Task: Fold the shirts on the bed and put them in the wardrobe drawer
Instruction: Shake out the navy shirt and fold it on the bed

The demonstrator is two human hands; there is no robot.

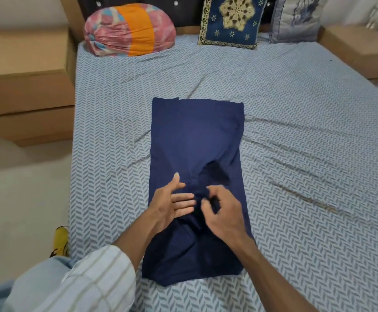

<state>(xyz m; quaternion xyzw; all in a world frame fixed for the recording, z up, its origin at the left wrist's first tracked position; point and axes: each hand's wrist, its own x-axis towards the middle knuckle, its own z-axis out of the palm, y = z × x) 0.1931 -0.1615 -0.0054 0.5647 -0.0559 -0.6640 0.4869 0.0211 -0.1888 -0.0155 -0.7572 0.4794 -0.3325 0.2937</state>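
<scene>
A navy blue shirt (pixel 197 136) lies lengthwise on the bed (pixel 296 122), its sides folded in to a long narrow strip. My left hand (pixel 172 203) rests flat on the cloth near the strip's middle, fingers spread and pointing right. My right hand (pixel 221 210) is just to its right, with fingers curled and pinching a bunch of the navy fabric. The cloth is wrinkled and raised between the two hands. The near end of the shirt lies by the bed's front edge.
A pink and orange bundle (pixel 129 30), a blue embroidered cushion (pixel 230 21) and a grey pillow (pixel 296 19) line the headboard. Wooden side units stand at left (pixel 26 86) and right (pixel 359 50). A yellow slipper (pixel 61 239) lies on the floor at left.
</scene>
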